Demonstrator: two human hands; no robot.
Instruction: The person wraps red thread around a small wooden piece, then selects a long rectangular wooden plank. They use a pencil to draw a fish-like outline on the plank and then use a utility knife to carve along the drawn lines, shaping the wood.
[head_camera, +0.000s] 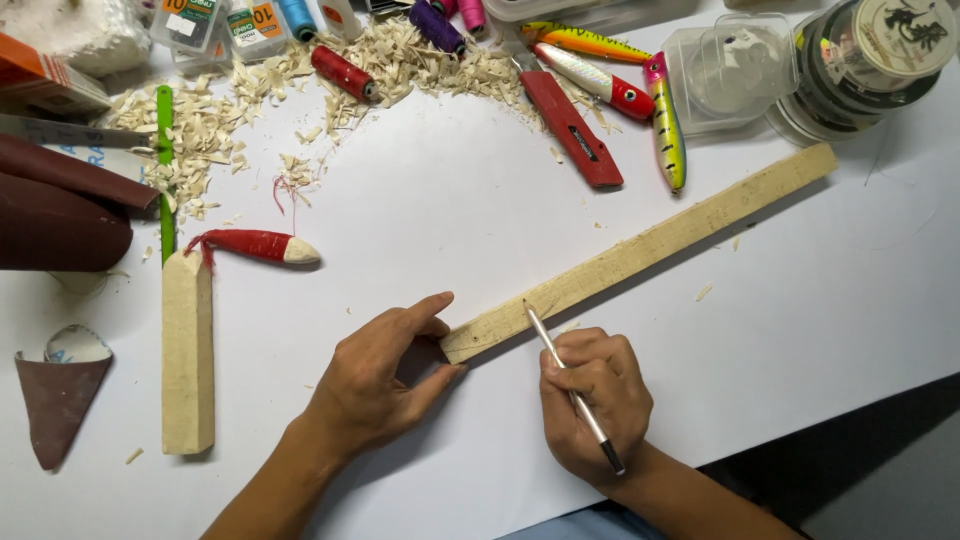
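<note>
A long pale wooden strip (650, 250) lies diagonally on the white table (430, 200). My left hand (385, 375) pinches its near end between thumb and forefinger. My right hand (595, 405) holds a thin silver pen (570, 385), whose tip touches the strip's near end. A short carved wood block (188, 350) with a pointed top lies to the left. A red thread-wrapped wooden lure body (255, 246) rests above my left hand.
Wood shavings (300, 100) litter the back. A red utility knife (572, 130), painted fishing lures (640, 100), thread spools (343, 72), a clear plastic box (735, 70), line spools (870, 60), a green stick (165, 170) and brown sandpaper (60, 395) surround the work area.
</note>
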